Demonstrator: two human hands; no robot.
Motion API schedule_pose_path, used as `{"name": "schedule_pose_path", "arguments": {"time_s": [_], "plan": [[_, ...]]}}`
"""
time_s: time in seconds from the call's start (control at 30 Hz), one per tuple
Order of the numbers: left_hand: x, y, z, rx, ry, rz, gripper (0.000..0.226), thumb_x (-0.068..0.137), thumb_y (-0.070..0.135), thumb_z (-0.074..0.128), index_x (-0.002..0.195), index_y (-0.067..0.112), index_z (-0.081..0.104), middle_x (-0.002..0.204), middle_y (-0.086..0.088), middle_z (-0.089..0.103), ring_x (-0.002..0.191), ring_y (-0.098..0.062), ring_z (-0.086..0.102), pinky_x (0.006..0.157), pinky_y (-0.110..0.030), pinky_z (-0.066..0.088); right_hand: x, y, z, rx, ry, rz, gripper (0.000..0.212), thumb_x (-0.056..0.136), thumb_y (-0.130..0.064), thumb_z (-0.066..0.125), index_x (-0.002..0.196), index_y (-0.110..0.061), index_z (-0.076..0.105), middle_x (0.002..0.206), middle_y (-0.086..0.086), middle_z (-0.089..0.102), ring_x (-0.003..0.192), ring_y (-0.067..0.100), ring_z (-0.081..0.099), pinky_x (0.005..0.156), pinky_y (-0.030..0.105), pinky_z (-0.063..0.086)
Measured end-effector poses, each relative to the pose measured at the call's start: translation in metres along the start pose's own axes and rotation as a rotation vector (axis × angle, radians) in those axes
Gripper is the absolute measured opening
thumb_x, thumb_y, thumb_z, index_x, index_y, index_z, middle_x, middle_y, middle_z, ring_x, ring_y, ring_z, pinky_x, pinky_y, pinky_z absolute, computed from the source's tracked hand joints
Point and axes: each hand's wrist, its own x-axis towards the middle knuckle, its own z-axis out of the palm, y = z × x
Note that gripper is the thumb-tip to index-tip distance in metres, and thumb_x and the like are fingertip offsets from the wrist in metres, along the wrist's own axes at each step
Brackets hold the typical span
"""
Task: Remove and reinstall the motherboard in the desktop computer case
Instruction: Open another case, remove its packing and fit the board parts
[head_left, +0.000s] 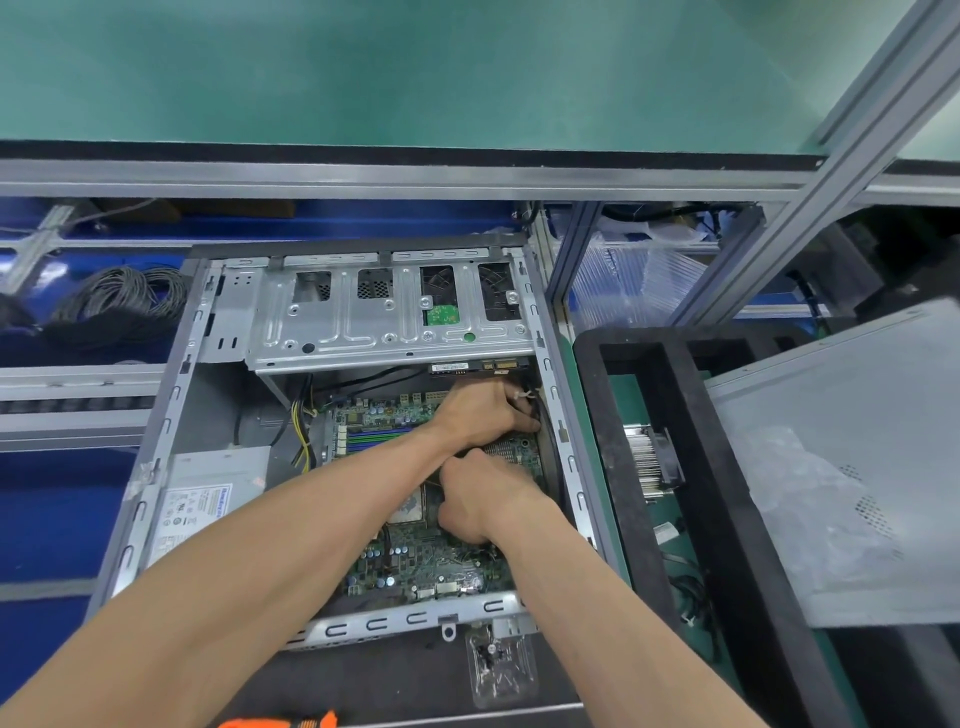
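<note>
The green tabletop (415, 67) fills the upper part of the view, edged by an aluminium frame rail (363, 174). Below it lies the open desktop computer case (171, 395), resting on its side with the interior facing up. To the right, well apart from the case, the grey side panel (857, 441) leans tilted over a black foam tray (649, 395), with a crumpled clear plastic bag (810, 499) on it. Inside the case, a silver drive cage (384, 317) spans the far end, and the power supply (208, 499) with its white label sits in the near left corner. The green motherboard (431, 561) lies flat in the right half of the case — both forearms cross over it. A coil of grey cable (119, 301) lies left of the case. A finned heatsink with fan (652, 460) sits in the foam tray. The left hand (483, 410) reaches to the far right corner of the board, fingers curled around a black cable bundle (527, 400). The right hand (478, 499) is just beside it, fingers curled down toward the board — whether it holds anything I cannot tell. A small clear bag of screws (498, 670) lies near the case's front edge.
</note>
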Motion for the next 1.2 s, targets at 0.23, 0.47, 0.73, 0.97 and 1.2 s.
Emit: {"name": "schedule_pose_path", "arguments": {"time_s": [0.23,0.47,0.73,0.97,1.2], "plan": [[0.0007,-0.0001,-0.0013,0.008,-0.013,0.004,0.016,0.078,0.047,0.075,0.087,0.034,0.076,0.096,0.022,0.072,0.09,-0.003,0.061,0.068,-0.018,0.04,0.0003,0.0003,0.0,0.004,0.0,0.001,0.031,0.095,-0.019,0.05,0.123,-0.008,0.056,0.123,0.015,0.06,0.11,0.037,0.059,0.073,0.04,0.04],[0.0022,-0.0007,-0.0017,-0.001,-0.023,-0.017,0.014,0.077,0.049,0.076,0.076,0.037,0.069,0.087,0.025,0.068,0.079,0.002,0.056,0.059,-0.012,0.034,0.0007,0.0002,0.001,0.0,0.004,-0.003,0.033,0.094,-0.019,0.052,0.125,-0.008,0.056,0.124,0.016,0.061,0.111,0.038,0.06,0.074,0.039,0.04],[0.0022,-0.0001,-0.0011,0.043,-0.019,0.005,0.023,0.079,0.052,0.074,0.091,0.033,0.074,0.093,0.018,0.073,0.085,-0.005,0.062,0.065,-0.019,0.039,0.002,0.0012,0.0014,-0.002,0.014,-0.01,0.031,0.094,-0.018,0.051,0.123,-0.009,0.058,0.123,0.015,0.062,0.111,0.037,0.061,0.074,0.038,0.041],[-0.0049,-0.0024,-0.003,0.184,-0.007,0.169,0.031,0.078,0.047,0.077,0.103,0.031,0.071,0.094,0.013,0.073,0.08,-0.012,0.066,0.067,-0.027,0.049,0.0004,0.0,0.0013,0.004,0.019,-0.016,0.032,0.094,-0.017,0.051,0.124,-0.008,0.058,0.124,0.016,0.06,0.11,0.038,0.06,0.075,0.039,0.042],[-0.0016,-0.0081,0.0022,0.225,0.028,0.216,0.025,0.082,0.043,0.076,0.104,0.031,0.075,0.087,0.008,0.071,0.077,-0.017,0.066,0.063,-0.025,0.045,-0.0005,-0.0008,0.0001,-0.009,0.007,-0.01,0.033,0.093,-0.017,0.051,0.124,-0.007,0.058,0.124,0.016,0.061,0.11,0.039,0.06,0.076,0.041,0.043]]}}
